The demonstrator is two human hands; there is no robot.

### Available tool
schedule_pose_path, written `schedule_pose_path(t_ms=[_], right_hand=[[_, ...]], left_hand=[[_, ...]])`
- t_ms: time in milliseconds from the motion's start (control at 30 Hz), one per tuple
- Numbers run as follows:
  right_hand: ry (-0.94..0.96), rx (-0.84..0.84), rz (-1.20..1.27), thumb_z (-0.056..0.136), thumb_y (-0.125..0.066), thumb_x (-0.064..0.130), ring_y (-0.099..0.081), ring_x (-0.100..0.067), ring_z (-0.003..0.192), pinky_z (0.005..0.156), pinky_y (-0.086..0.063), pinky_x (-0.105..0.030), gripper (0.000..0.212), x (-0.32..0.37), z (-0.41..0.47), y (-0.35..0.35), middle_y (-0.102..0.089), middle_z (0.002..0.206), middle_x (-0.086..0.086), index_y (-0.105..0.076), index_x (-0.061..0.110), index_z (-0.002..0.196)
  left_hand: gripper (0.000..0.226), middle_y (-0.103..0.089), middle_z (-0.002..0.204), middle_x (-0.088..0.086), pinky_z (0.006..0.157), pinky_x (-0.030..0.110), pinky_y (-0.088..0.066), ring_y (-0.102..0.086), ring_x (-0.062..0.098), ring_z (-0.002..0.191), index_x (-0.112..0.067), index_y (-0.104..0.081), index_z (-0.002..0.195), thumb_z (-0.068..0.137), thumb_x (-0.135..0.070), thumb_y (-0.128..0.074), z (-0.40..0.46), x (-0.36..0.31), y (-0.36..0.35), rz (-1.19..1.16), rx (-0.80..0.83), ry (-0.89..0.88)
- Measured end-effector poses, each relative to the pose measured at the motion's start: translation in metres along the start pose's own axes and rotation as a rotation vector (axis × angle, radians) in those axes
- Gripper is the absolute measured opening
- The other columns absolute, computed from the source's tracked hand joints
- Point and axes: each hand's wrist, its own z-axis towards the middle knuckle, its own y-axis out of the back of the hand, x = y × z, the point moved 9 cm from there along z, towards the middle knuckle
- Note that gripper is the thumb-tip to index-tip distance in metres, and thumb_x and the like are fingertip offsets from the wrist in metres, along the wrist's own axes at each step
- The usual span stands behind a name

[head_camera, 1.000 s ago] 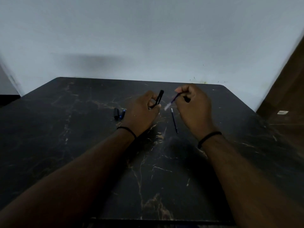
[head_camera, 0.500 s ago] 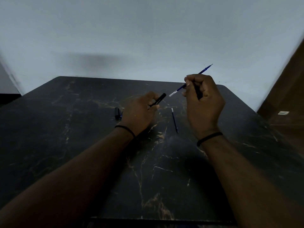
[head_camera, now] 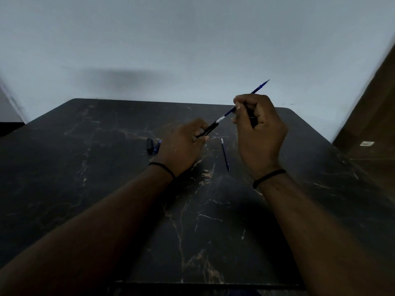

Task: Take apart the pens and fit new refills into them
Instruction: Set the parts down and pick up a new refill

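Note:
My left hand [head_camera: 181,146] grips a black pen barrel [head_camera: 208,130] whose open end points up and to the right. My right hand [head_camera: 259,133] pinches a thin blue refill [head_camera: 259,86] and holds it slanted, its writing tip up against the wall. The refill's pale lower end [head_camera: 220,119] meets the mouth of the barrel. A second blue refill [head_camera: 224,154] lies loose on the black marble table [head_camera: 106,189] between my hands. Small black and blue pen parts [head_camera: 152,145] sit on the table just left of my left hand.
A pale wall rises behind the table's far edge. A brown wooden surface [head_camera: 367,129] with a small white label [head_camera: 367,143] stands at the right. The table's front edge [head_camera: 203,284] runs near the bottom of the view.
My right hand turned the refill end over end, lifted it and brought its pale end down to the barrel's mouth. My left hand tilted the barrel toward it.

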Motion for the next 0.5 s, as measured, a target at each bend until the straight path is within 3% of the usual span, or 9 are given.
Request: schedule_pose_path(t_ms=[167, 333, 400, 500], right_hand=[[-0.008, 0.072, -0.017, 0.096, -0.062, 0.008, -0.069, -0.008, 0.085, 0.078, -0.060, -0.034, 0.011, -0.004, -0.001, -0.007, -0.068, 0.094, 0.011, -0.070, 0.007, 0.103], [-0.018, 0.215, 0.062, 0.096, -0.061, 0.004, -0.067, 0.001, 0.098, 0.087, -0.052, -0.019, 0.017, -0.001, -0.008, -0.023, -0.072, 0.102, 0.007, -0.073, 0.007, 0.108], [0.002, 0.190, 0.086, 0.097, -0.062, 0.008, -0.066, 0.001, 0.096, 0.083, -0.051, -0.017, 0.016, 0.004, -0.007, -0.022, -0.071, 0.103, 0.007, -0.071, 0.008, 0.110], [-0.076, 0.170, 0.037, 0.094, -0.068, 0.023, -0.062, -0.005, 0.084, 0.070, -0.051, -0.018, 0.024, -0.002, -0.008, -0.022, -0.067, 0.099, 0.004, -0.062, 0.016, 0.115]], left_hand=[[0.020, -0.050, 0.074, -0.028, 0.057, 0.015, -0.036, -0.051, -0.011, 0.068, -0.042, -0.052, 0.099, 0.088, -0.032, -0.065, -0.001, -0.005, 0.002, -0.027, -0.022, -0.027], [0.020, -0.063, 0.079, -0.016, 0.066, 0.018, -0.050, -0.062, -0.001, 0.076, -0.045, -0.053, 0.093, 0.088, -0.032, -0.068, -0.002, -0.007, 0.005, -0.174, -0.050, 0.018], [0.019, -0.069, 0.079, -0.009, 0.068, 0.019, -0.054, -0.066, 0.002, 0.075, -0.043, -0.055, 0.089, 0.086, -0.031, -0.070, -0.002, -0.004, 0.006, -0.287, -0.065, 0.068], [0.022, -0.073, 0.077, -0.011, 0.063, 0.008, -0.048, -0.069, 0.000, 0.070, -0.040, -0.059, 0.089, 0.084, -0.025, -0.075, -0.003, -0.003, 0.007, -0.441, -0.071, 0.096]])
